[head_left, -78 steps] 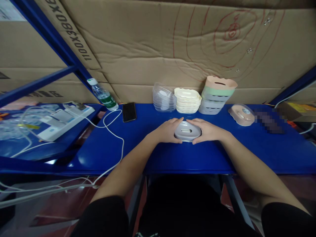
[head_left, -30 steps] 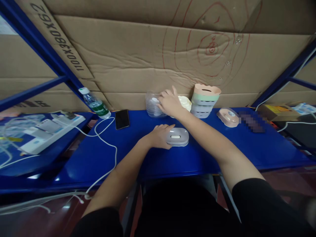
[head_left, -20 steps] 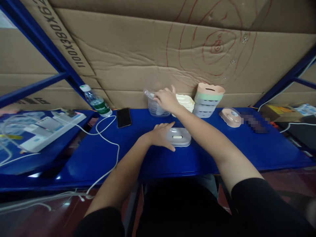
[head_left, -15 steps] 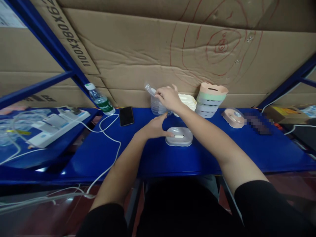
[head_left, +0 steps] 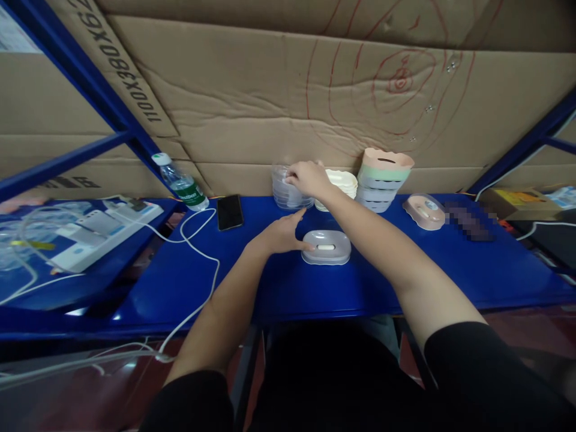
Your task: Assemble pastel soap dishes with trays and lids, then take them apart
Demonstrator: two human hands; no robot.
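On the blue table before me lies a low grey-lilac box (head_left: 341, 255) with a clear cover and a white piece in its middle slot. My left hand (head_left: 284, 234) is open, its thumb reaching the box's left end and its other fingers spread toward the back. My right hand (head_left: 310, 178) reaches across to the stack of clear plastic lids (head_left: 285, 195), fingers bent and closed on a lid's right edge. The exact grip is partly hidden. Just right of that hand, a stack of cream scalloped trays (head_left: 344, 182) is partly covered by my wrist.
Nested peach, green and grey bins (head_left: 382, 180) stand behind, with a covered pink box (head_left: 424, 212) to their right. A phone (head_left: 229, 212), a water bottle (head_left: 182, 185), a white cable (head_left: 218, 270) and a power strip (head_left: 105, 231) lie left. Cardboard (head_left: 225, 90) walls the back.
My right hand went from the grey box to the clear lids. It tilted one up at the left, and that lid is now lower. My left hand let go of the box and opened.
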